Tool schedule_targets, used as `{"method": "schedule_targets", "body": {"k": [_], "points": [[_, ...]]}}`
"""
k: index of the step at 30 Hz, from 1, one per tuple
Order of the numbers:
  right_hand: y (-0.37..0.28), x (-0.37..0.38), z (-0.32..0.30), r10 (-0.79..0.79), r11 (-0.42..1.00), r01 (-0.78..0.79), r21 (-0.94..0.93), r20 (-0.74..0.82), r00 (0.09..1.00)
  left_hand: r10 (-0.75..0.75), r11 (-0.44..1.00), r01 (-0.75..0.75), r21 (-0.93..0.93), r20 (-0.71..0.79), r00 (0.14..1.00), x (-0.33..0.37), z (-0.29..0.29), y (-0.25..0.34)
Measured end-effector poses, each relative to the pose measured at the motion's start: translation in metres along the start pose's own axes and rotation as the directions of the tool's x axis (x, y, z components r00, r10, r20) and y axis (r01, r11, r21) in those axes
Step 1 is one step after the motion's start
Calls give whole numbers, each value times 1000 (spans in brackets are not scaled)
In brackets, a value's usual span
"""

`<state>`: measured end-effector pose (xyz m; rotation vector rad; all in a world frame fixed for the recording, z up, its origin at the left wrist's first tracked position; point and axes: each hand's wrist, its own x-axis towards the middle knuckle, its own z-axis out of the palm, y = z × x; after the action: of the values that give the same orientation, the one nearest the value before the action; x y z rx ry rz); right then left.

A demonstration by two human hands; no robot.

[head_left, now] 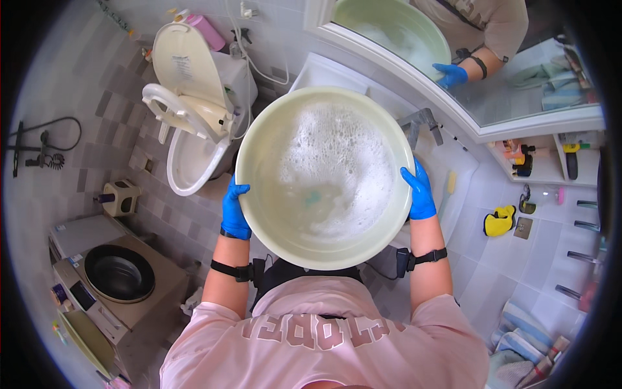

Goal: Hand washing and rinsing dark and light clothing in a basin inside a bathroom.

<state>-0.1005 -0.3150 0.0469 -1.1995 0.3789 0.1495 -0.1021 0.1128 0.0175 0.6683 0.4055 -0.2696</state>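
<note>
A large pale green basin [259,236] is held up in front of me, between my two hands, over the near edge of the white sink [321,70]. Foamy water [334,152] fills much of it, and a small teal patch shows through the suds. My left hand [234,209], in a blue rubber glove, grips the basin's left side with the thumb on the rim. On the opposite side my right hand [420,191], gloved the same way, clasps the rim with its thumb on top. The fingers under the basin are hidden.
A toilet [194,162] with raised lid and seat stands at the left. Beyond the basin's right side is a grey faucet [422,123], below a mirror cabinet [479,133]. A front-loading washing machine [152,253] is at lower left. Yellow cloth [499,221] hangs on the right wall.
</note>
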Motion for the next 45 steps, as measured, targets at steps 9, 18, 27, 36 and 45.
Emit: {"method": "schedule_targets", "body": {"k": [9,18,27,36,45], "points": [[8,-13,116,5,996,6,-95,121,993,118,989,-129,-76,-129,985,-84,-45,84],[96,13,275,161,985,-130,-116,329,931,298,939,-335,-80,-299,907,-170,-159,162],[252,64,423,348,937,-298,-180,528,774,409,887,-461,33,-518,751,-210,-291,211],[419,139,495,525,815,-560,-150,600,604,398,883,-464,70,-638,659,-170,-428,214],[527,218,528,529,800,-585,-135,620,580,401,877,-471,96,-686,607,-95,-518,213]]}}
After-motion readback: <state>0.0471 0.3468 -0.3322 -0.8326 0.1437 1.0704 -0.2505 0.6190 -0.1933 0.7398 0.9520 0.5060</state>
